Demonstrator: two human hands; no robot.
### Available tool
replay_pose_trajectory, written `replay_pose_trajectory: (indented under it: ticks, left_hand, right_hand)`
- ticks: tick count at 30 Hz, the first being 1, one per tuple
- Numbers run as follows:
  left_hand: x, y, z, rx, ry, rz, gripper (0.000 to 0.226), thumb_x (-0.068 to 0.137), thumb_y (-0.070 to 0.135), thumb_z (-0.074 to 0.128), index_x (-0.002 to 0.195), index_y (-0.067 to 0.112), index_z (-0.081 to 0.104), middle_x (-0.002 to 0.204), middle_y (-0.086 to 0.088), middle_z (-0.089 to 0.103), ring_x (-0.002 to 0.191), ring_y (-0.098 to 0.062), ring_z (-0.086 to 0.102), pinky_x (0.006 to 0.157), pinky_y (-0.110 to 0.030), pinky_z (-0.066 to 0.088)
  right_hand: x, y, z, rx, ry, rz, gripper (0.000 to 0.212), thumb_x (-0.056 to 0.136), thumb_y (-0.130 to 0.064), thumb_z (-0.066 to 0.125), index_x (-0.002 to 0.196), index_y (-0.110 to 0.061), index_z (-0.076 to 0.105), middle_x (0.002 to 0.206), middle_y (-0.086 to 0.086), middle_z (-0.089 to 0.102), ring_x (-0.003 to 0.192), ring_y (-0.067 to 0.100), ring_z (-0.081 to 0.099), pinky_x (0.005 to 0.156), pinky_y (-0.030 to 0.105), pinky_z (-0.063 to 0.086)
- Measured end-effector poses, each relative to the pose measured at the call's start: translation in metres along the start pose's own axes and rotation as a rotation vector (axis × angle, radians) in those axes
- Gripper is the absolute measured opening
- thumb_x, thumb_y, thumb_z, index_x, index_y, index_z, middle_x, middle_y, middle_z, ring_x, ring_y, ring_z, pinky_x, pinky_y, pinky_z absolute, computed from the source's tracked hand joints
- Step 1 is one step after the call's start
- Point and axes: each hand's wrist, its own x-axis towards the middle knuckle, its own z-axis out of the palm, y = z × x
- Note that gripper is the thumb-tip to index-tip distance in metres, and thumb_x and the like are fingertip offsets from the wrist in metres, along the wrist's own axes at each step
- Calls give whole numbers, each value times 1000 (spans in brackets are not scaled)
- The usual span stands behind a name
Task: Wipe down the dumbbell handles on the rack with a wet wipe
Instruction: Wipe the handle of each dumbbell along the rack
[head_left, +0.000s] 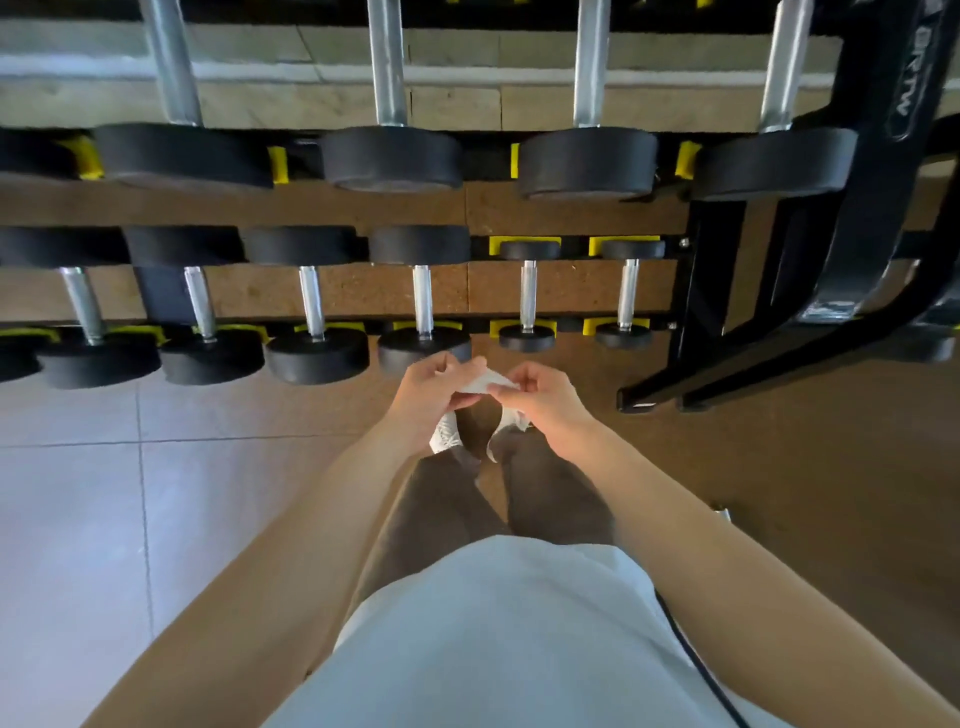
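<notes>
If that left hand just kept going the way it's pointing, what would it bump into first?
Probably the right hand: it and the left hand pinch the wet wipe between them. Beyond lies a small dumbbell, though depth is unclear.

Both hands meet in front of the rack's (691, 291) lower tier: the left hand (434, 389) and right hand (543, 397) pinch a white wet wipe (483, 383) between them. Dumbbells (422, 296) with chrome handles (422, 299) line both tiers, near its right end frame.
</notes>
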Motion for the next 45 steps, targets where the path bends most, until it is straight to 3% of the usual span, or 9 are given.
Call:
replay_pose_trajectory:
  ticks: [6,9,16,22,27,31,37,41,45]
  left_hand:
    - [10,-18,-37,120,168,-7,32,83,11,82,103,7,57,103,-12,70,90,-23,76,82,-34,62]
    - [28,-18,-48,312,153,14,38,84,19,81,117,19,63,106,-2,72,88,-15,73,74,-22,58]
    - [101,-26,-63,436,184,16,3,92,18,72,94,17,71,89,-6,74,79,-15,72,80,-32,62]
    - [180,-40,-62,652,309,74,23,91,39,70,81,19,74,77,-3,73,74,-17,69,70,-32,56]
    - [227,-53,-90,286,346,-18,13,91,23,74,101,16,71,102,-11,73,83,-16,71,84,-32,62]
    - [257,-60,-116,33,252,-49,37,91,-4,64,128,-2,61,110,-9,67,98,-17,67,85,-22,58]
    - [276,-51,-120,-212,428,7,22,85,-3,74,101,10,65,108,-12,72,92,-21,76,85,-29,61]
    - [297,-43,-127,-24,482,35,35,77,24,88,105,14,70,93,-3,76,69,-8,70,62,-21,54]
    - [307,-34,-134,-140,382,-3,34,76,17,88,105,9,72,90,-6,78,75,-11,72,67,-23,56]
  right_hand:
    - [43,0,27,122,-126,46,22,88,-6,73,107,-8,62,96,7,70,81,17,72,64,22,56]
    - [75,-2,40,82,-163,0,20,89,-2,70,108,-8,65,103,13,70,84,21,70,69,25,58]
    - [146,4,48,94,-38,18,12,87,-2,70,94,-11,65,98,14,68,81,19,71,70,28,59]
    - [197,22,42,87,185,-62,13,86,-14,77,81,-16,65,86,1,67,78,13,65,71,29,57]
    - [240,25,60,264,73,-5,8,90,-15,73,95,-12,68,97,5,66,91,21,68,70,27,59]
    - [274,33,77,340,38,0,33,82,5,73,113,-5,66,106,8,67,94,22,69,84,31,60]
    - [299,37,102,325,252,-53,26,84,0,74,108,-7,68,94,4,69,77,13,69,72,23,61]
    - [310,32,109,470,343,-66,13,86,-8,74,97,-8,67,80,4,69,63,10,63,58,17,52]
    - [325,24,117,514,391,-47,16,84,-14,78,96,-12,68,83,4,74,60,5,62,59,17,52]
